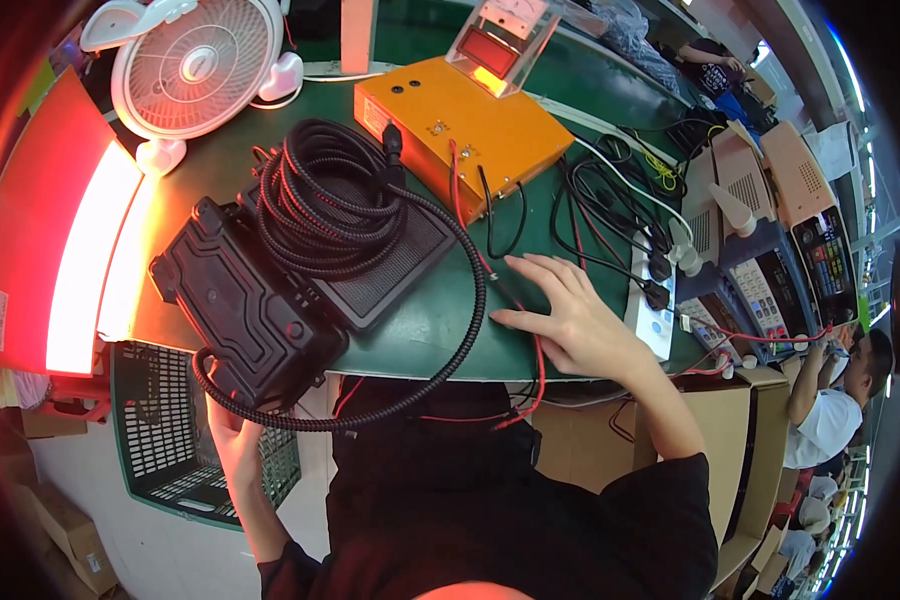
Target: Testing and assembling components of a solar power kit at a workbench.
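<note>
A black hard plastic case point(255, 310) sits at the table's front edge, its ridged face toward me. From below, my left hand point(235, 435) grips the case at its near end; most of its fingers are hidden behind it. Beside the case, a coil of black ribbed cable point(320, 215) rests on a flat black textured panel point(395, 270), and one loop of it hangs past the table edge. My right hand point(580, 315) hovers open over the table, fingers apart, near a thin red and black lead point(510, 293). Whether it touches the lead I cannot tell.
An orange box point(480, 125) with a lit display stands behind the coil. At left are a white fan point(198, 65) and a bright red-lit lamp point(90, 250). A power strip point(652, 315), tangled cables and bench instruments point(765, 285) fill the right. Below hangs a green crate point(170, 440).
</note>
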